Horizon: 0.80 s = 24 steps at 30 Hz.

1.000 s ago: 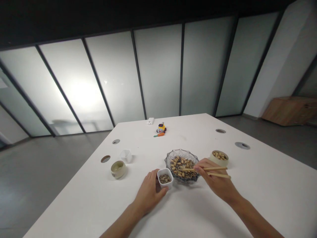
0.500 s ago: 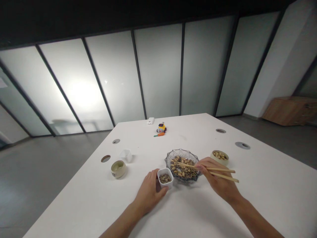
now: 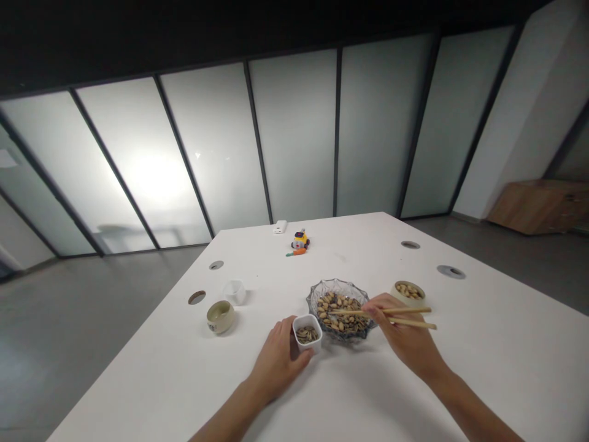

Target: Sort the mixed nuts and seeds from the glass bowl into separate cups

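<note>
My left hand [image 3: 281, 358] is closed around a small white square cup [image 3: 307, 348] that holds sunflower seeds [image 3: 307, 334]. Just right of the cup stands a clear glass bowl [image 3: 334, 286] with a scalloped rim, filled with a mix of pistachios [image 3: 338, 302] and sunflower seeds. My right hand [image 3: 399, 327] grips a pair of wooden chopsticks [image 3: 414, 310] at the bowl's right side. The chopstick tips reach down among the nuts in the bowl; whether they pinch anything is too small to tell.
Behind my right hand stands a ceramic cup [image 3: 409, 291] of pistachios. To the left are another ceramic cup [image 3: 221, 317] and a white cup [image 3: 235, 293]. Farther back lie a toy car [image 3: 300, 240], an orange carrot-like item [image 3: 298, 252] and a white box [image 3: 280, 227]. Round holes pierce the table.
The chopsticks have shifted slightly within the bowl, their back ends swinging a little up and left. My left hand keeps its hold on the white cup in the same place.
</note>
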Motion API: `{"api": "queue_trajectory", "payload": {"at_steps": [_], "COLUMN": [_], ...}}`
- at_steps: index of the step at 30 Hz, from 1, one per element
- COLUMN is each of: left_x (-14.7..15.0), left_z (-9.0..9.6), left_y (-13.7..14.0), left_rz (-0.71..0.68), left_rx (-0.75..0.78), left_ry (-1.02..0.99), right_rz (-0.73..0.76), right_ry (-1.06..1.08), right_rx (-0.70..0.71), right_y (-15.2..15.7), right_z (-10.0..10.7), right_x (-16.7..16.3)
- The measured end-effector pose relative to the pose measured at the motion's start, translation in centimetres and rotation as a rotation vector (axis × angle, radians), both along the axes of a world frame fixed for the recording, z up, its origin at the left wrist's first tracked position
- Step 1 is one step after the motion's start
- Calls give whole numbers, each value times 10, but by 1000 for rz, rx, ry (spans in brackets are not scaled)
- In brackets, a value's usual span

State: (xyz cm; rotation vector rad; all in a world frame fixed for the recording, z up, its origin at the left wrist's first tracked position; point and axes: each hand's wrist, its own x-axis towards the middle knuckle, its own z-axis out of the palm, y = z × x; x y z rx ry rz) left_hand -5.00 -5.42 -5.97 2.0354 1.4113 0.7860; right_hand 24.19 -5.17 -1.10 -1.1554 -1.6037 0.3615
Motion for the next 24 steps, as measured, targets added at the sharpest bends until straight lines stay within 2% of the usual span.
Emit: {"api": "queue_trajectory", "payload": {"at_steps": [6, 9, 16, 24], "left_x": [0, 0, -1, -1], "left_z": [-1, -2, -3, -2], "left_y": [1, 1, 1, 1], "left_rz": [8, 8, -9, 2], "left_rx": [2, -3, 8, 11], "left_ry": [-7, 2, -1, -8], "right_rz": [115, 110, -8, 95], "right_ry": [-36, -41, -75, -49], "right_rx": [-122, -109, -18, -111], "right_y": [-2, -2, 4, 0], "right_z": [0, 0, -6, -3], "right_x": [-5, -3, 7, -2]}}
